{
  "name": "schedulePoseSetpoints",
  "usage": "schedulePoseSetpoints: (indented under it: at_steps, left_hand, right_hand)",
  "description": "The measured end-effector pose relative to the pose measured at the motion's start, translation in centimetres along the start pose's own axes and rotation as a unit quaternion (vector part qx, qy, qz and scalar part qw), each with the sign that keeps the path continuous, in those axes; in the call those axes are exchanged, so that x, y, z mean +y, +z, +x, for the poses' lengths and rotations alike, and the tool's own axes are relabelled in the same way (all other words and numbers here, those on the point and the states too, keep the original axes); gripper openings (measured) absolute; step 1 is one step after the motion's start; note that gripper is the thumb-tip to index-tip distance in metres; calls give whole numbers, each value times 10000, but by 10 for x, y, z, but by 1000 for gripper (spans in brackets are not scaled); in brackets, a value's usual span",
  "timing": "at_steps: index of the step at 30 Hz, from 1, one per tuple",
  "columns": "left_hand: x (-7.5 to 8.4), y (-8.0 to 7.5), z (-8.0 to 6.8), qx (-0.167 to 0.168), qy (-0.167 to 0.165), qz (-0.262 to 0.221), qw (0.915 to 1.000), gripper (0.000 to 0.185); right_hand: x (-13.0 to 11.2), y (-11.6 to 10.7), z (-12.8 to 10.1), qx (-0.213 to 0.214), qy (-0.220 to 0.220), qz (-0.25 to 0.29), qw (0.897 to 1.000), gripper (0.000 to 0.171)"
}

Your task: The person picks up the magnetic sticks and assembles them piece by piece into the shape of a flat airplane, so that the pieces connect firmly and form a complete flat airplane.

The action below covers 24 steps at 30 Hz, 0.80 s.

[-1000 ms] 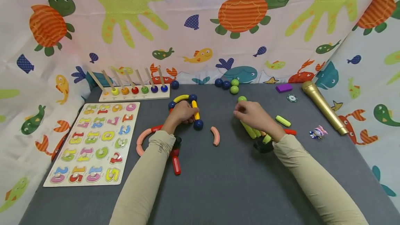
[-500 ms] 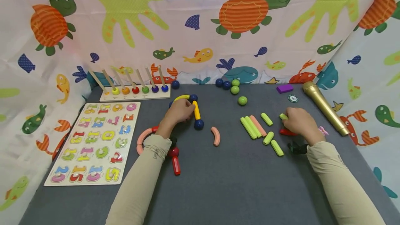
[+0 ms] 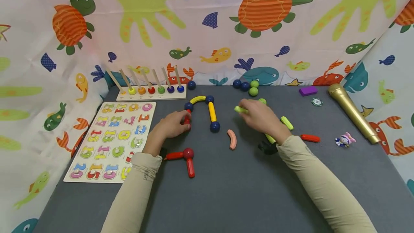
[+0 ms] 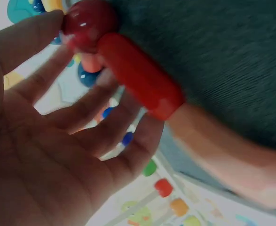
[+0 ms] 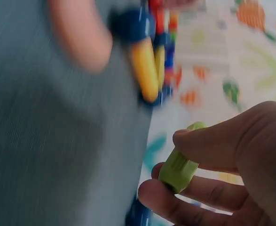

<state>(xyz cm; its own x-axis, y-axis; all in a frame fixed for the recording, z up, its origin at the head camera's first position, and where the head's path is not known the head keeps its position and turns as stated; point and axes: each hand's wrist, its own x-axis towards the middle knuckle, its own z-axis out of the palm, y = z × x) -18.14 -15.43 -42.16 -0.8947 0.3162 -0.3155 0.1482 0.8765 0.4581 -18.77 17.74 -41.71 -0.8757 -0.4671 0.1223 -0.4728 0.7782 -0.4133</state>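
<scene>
Grey mat (image 3: 226, 190), sea-print cloth behind | left hand (image 3: 169, 125) pinches red stick (image 3: 186, 119) at arch's (image 3: 203, 107) left foot | right hand (image 3: 258, 116) pinches green stick (image 3: 240, 109), right of arch

A dark grey felt-like table top (image 3: 226, 197) fills the lower part of the head view. A pale fabric backdrop (image 3: 207, 28) printed with orange-shelled turtles, green octopuses, fish, whales and starfish hangs along its far edge and wraps round the left and right edges. The light is soft and even, with faint shadows.
</scene>
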Motion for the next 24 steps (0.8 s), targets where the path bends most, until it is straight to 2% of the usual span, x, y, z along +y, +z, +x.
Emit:
schedulePoseSetpoints:
  at_steps: [3,6,12,13,17,19,21,23,24]
  left_hand:
    - [-3,3,-1,-45,200,-89,9998,36]
    - [-4,5,-1,-46,267,-125,9996,36]
    - [-9,9,3,-103,451,-312,9984,37]
    - [-20,14,11,-79,625,-377,9973,37]
    - [-38,24,25,33,839,-345,9959,36]
    - [-40,26,27,44,793,-351,9962,35]
    - [-28,19,18,-2,588,-330,9977,33]
    - [-28,19,16,39,568,-315,9979,32]
    - [-23,15,11,3,501,-333,9982,31]
  right_hand:
    - [-30,18,19,-173,-531,-44,9984,19]
    - [-53,35,33,-340,-971,-202,9945,17]
    - [-77,64,54,-264,-1663,-656,9835,13]
    - [-79,68,56,-238,-1733,-701,9821,13]
    - [-82,81,63,-307,-1825,-691,9803,14]
    - [-82,84,63,-390,-1803,-598,9810,15]
    - [-80,83,62,-451,-1745,-582,9819,18]
    - [-78,79,59,-500,-1584,-609,9842,22]
    - [-76,75,57,-521,-1474,-637,9856,26]
